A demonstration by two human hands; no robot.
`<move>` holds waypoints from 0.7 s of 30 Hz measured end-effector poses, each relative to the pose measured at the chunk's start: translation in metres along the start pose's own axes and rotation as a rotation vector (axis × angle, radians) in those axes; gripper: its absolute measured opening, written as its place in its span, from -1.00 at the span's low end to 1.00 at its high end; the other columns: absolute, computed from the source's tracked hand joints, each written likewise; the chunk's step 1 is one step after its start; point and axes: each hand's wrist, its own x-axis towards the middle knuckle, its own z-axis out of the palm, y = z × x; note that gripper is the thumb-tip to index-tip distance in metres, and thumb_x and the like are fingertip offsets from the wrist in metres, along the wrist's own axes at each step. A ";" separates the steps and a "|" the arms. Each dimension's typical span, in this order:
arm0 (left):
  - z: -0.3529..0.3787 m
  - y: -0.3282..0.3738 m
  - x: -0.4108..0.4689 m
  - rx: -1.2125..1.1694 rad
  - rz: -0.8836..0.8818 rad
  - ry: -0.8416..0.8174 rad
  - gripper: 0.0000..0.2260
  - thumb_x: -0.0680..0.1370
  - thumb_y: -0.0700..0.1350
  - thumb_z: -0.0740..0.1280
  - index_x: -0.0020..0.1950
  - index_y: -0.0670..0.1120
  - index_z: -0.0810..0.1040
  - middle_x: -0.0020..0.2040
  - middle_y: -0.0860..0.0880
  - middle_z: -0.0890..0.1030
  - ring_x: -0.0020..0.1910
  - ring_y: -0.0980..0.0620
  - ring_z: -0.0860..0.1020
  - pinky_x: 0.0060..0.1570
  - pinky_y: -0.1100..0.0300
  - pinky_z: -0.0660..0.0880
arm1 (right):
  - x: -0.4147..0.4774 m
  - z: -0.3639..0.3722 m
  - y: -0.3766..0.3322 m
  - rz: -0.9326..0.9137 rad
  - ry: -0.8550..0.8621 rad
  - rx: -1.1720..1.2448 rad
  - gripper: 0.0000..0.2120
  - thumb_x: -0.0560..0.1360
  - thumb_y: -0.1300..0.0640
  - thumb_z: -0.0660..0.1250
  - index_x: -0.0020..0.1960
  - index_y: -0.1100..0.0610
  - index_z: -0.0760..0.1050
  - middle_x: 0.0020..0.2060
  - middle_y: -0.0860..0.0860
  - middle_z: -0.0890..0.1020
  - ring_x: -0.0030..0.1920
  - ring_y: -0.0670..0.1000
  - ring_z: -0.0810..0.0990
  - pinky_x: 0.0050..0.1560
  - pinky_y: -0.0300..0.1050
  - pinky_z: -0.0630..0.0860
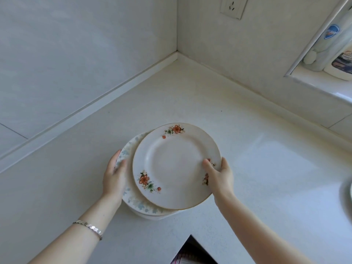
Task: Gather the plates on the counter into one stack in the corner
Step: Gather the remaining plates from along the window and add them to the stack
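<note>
Plate stack sat well in front of the wall corner.
The top plate lay on the lower plate, shifted to its right, over the counter. The left hand gripped the lower plate's left rim; the right hand gripped the top plate's right rim. A socket sat on the right wall behind; bottles stood on a ledge at far right.

Two hands: left, right. At least three plates: one flowered plate gripped by the right, one leaf plate gripped by the left, one white plate beneath. One bracelet behind the left hand. One socket and two bottles far beyond the right.
</note>
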 end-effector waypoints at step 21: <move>0.044 0.041 -0.015 0.908 0.656 -0.019 -0.61 0.44 -0.25 0.17 0.25 -0.33 0.46 0.31 -0.36 0.43 0.35 -0.36 0.38 0.30 -0.18 0.30 | -0.003 -0.013 0.005 0.138 -0.406 -0.105 -0.71 0.56 -0.01 0.19 0.24 0.06 0.40 0.06 0.00 0.59 -0.05 -0.10 0.59 -0.04 -0.23 0.52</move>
